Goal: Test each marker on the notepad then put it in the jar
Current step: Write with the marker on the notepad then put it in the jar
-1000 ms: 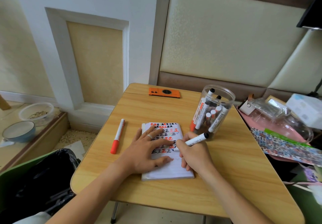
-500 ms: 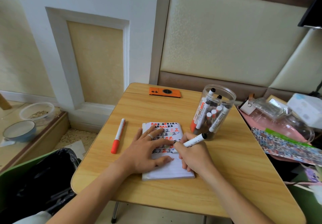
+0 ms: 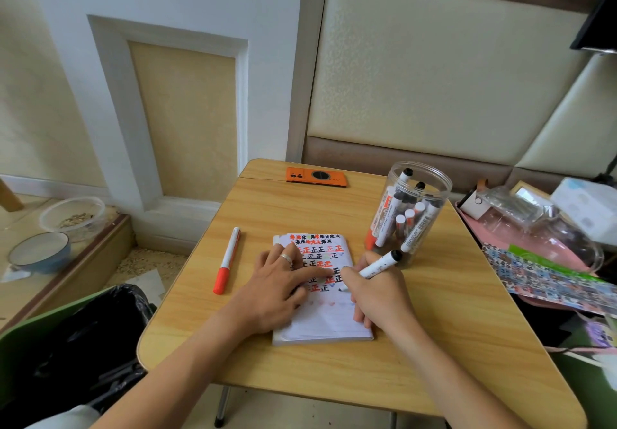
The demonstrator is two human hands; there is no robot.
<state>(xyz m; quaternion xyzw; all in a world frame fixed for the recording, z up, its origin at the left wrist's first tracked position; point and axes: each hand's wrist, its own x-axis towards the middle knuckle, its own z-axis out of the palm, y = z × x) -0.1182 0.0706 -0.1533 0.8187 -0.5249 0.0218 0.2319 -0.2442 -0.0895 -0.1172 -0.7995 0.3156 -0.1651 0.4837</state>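
Pinching black marker [image 3: 377, 266], right hand [image 3: 377, 295] is still writing on notepad [image 3: 325, 323]; left hand [image 3: 277, 290] staying flat; jar [image 3: 412, 208] holding markers.

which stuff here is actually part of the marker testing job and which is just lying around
Job:
- notepad, pressed flat by the left hand
- black marker, gripped by the right hand
- jar with markers inside
- red marker on the table

Lying about:
- orange phone
- bowls on the floor
- patterned sheet
- black bag
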